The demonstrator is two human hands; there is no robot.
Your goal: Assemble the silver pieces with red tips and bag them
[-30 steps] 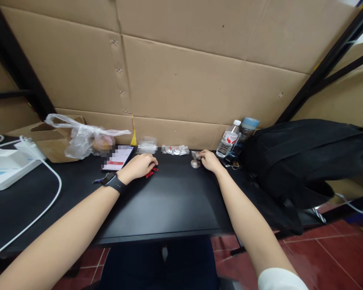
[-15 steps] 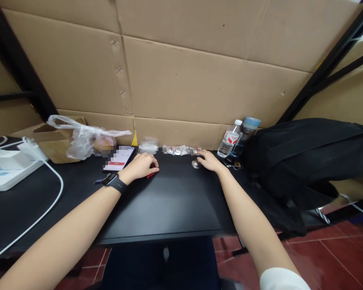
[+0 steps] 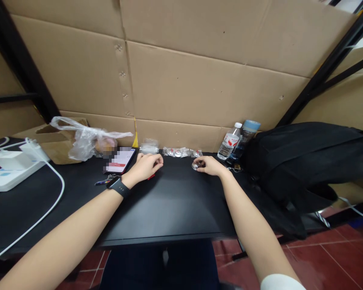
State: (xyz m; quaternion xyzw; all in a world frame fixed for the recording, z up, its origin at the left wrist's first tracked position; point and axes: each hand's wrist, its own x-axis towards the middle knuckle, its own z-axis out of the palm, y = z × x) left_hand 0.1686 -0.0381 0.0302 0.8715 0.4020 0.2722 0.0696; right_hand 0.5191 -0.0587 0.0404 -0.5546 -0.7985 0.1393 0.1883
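My right hand (image 3: 210,165) has its thumb and fingers closed around the edge of a small round shiny metal piece (image 3: 195,165) at the table surface. Just behind it lies a small clear packet (image 3: 197,153). My left hand (image 3: 145,166), with a dark watch on the wrist, rests over the table with curled fingers, thumb and forefinger close together. Whatever they may hold is hidden. A small red item (image 3: 151,176) shows partly beneath that hand. Several clear packets with round silvery pieces (image 3: 177,152) lie in a row along the cardboard, beside a stack of clear bags (image 3: 149,146).
Left of my hand lies a phone (image 3: 120,160), near a knotted plastic bag (image 3: 87,141) and a cardboard box (image 3: 56,147). A white power strip (image 3: 12,177) trails a cable. On the right stand a water bottle (image 3: 229,143), a blue-lidded bottle (image 3: 246,137) and a black backpack (image 3: 302,161).
My right hand has drawn back slightly from the packets, and its fingers have closed around the round metal piece. My left hand has shifted a little to the right, thumb and forefinger showing more.
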